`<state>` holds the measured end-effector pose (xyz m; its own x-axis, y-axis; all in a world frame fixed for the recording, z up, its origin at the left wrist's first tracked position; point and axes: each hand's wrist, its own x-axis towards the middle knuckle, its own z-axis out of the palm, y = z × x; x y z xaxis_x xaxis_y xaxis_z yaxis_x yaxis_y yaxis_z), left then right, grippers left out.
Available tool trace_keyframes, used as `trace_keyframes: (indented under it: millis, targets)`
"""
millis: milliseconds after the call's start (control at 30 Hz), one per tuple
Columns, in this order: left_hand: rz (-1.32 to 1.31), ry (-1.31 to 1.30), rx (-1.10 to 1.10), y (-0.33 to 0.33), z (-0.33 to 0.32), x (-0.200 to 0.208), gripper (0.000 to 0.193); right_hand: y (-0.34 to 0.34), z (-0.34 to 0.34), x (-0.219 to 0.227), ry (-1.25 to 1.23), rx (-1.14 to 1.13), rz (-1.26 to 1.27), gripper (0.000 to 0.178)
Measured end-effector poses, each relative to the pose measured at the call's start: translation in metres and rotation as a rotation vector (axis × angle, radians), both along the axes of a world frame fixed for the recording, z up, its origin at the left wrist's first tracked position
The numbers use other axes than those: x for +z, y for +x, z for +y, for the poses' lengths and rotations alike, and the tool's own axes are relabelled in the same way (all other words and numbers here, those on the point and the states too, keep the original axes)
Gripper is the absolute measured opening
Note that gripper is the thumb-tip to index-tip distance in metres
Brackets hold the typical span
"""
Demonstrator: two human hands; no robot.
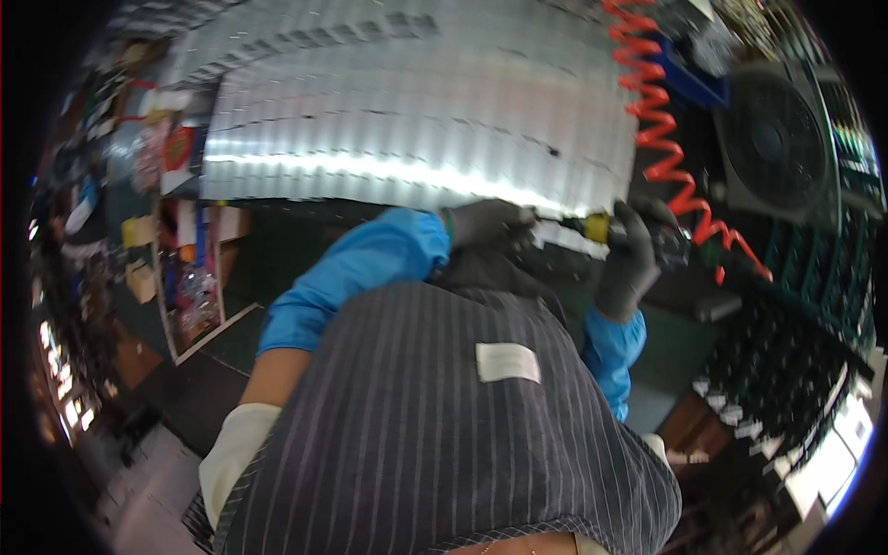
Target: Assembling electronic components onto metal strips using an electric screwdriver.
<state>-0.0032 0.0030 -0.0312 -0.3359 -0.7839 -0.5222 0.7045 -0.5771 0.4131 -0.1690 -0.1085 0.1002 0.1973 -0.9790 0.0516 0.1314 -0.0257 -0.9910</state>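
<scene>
Both my hands wear dark grey gloves, with blue sleeve covers above them. My right hand [633, 264] is wrapped round a dark handheld tool with a yellow collar [597, 228], held level with its thin end to the left. Blur hides the tool's exact kind. Facing that end, my left hand [488, 223] is closed near the front edge of the shiny ribbed metal panels [416, 120]. What its fingers hold is too blurred to make out. A small white piece [566, 238] shows between the two hands.
A red coiled hose [659, 129] hangs at the right, close to my right hand. Beyond it stand a fan [775, 134] and a blue bin [689, 79]. Green racks [805, 268] line the right side. A shelf with bagged items [196, 291] is on the left.
</scene>
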Motion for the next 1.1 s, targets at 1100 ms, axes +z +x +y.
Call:
trace_keyframes:
  millis: [1100]
  targets:
    - [-0.238,-0.02,0.219,0.013,-0.007,0.034,0.038,-0.002,0.015,-0.054,-0.211,0.178,0.136,0.028]
